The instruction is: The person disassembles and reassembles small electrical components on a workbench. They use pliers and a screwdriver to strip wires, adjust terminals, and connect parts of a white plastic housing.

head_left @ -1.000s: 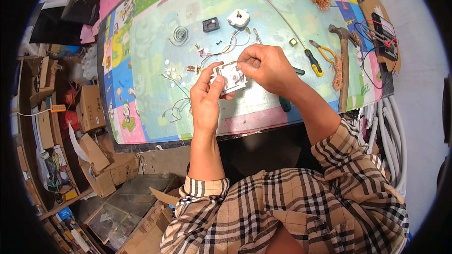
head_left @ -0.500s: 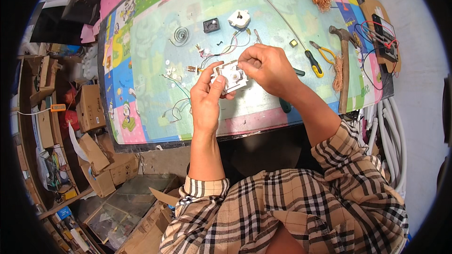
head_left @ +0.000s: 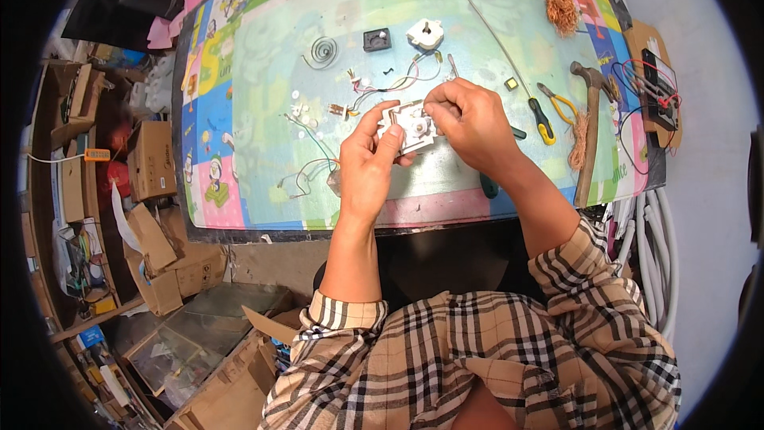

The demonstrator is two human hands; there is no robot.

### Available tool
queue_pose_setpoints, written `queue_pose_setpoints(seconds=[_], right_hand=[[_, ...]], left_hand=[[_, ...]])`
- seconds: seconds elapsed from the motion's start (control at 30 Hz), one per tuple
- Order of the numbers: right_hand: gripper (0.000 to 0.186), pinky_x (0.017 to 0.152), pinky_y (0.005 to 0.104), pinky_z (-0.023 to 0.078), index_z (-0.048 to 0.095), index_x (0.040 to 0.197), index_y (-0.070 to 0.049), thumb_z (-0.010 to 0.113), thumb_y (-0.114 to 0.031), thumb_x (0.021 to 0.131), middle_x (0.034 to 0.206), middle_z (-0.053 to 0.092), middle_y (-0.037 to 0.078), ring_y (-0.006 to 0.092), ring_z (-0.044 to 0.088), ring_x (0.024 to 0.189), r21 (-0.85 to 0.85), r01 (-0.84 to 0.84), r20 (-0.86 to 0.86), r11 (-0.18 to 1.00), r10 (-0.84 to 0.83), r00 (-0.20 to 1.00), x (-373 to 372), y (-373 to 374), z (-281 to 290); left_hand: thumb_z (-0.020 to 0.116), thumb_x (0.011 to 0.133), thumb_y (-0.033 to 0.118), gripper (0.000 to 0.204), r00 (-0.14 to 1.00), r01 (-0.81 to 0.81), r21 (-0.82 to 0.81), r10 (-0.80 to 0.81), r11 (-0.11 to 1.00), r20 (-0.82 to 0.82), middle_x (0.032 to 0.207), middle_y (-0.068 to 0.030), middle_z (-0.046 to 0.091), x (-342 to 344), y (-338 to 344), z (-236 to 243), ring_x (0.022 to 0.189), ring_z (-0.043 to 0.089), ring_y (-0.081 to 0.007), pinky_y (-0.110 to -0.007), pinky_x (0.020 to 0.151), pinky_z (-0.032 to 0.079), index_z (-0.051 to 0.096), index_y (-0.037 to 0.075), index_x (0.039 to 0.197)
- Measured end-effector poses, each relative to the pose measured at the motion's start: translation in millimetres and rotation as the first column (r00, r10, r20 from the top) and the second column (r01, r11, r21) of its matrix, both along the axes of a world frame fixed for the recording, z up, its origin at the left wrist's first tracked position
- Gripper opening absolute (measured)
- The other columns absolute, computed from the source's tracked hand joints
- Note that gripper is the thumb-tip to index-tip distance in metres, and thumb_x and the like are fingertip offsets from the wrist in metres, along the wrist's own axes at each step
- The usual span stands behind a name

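A small white plastic mechanism (head_left: 415, 132), roughly square with metal strips on it, is gripped in my left hand (head_left: 368, 155), the thumb lying across its face. My right hand (head_left: 469, 123) pinches at its upper right edge; whatever sits between those fingertips is too small to make out. Just beyond are loose wires with connectors (head_left: 390, 84), a white round timer-like part (head_left: 425, 34), a black square housing (head_left: 376, 40) and a flat coiled spring (head_left: 323, 52). Several small white parts (head_left: 304, 114) and a green wire (head_left: 317, 137) lie left of my left hand.
On the right of the covered table (head_left: 255, 95) lie a long screwdriver (head_left: 541, 119), yellow-handled pliers (head_left: 561, 103), a hammer (head_left: 590, 127), copper wire bundles (head_left: 562, 8) and a multimeter (head_left: 660, 87) with leads. Cardboard boxes (head_left: 153, 159) and shelves stand to the left.
The whole view has shifted, so the table and hands appear a little further right. Both hands keep the white mechanism in nearly the same hold.
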State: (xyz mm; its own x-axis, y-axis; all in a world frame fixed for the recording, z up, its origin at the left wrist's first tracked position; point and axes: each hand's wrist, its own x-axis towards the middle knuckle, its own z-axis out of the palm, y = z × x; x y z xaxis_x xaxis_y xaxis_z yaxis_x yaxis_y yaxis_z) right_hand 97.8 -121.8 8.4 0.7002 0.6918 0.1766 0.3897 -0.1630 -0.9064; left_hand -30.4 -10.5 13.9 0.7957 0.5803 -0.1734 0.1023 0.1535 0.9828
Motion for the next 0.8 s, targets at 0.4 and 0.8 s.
queue_pose_setpoints(seconds=[0.4,0.8], right_hand=[[0.012,0.065,0.0415,0.048,0.064,0.08,0.003,0.062,-0.009,0.081,0.077,0.063,0.019,0.0348,0.062,0.07,0.024,0.069,-0.04,0.997,-0.068,0.997,-5,3,-11],[0.016,0.064,0.0395,0.05,0.064,0.083,0.004,0.064,-0.011,0.081,0.076,0.066,0.019,0.0329,0.065,0.068,-0.053,0.099,-0.105,0.994,-0.105,0.989,-7,3,-7]], left_hand=[[0.054,0.095,0.012,0.033,0.999,0.009,0.022,-0.008,1.0,-0.037,0.092,-0.01,0.068,0,-1,-1,0.067,0.062,-0.013,-0.024,0.059,0.052,0.055,-0.003,0.124],[0.054,0.094,0.012,0.032,1.0,-0.008,-0.054,0.007,0.998,-0.026,0.094,-0.0121,0.068,3,-4,-3,0.068,0.064,-0.0155,-0.024,0.058,0.054,0.055,-0.004,0.122]])
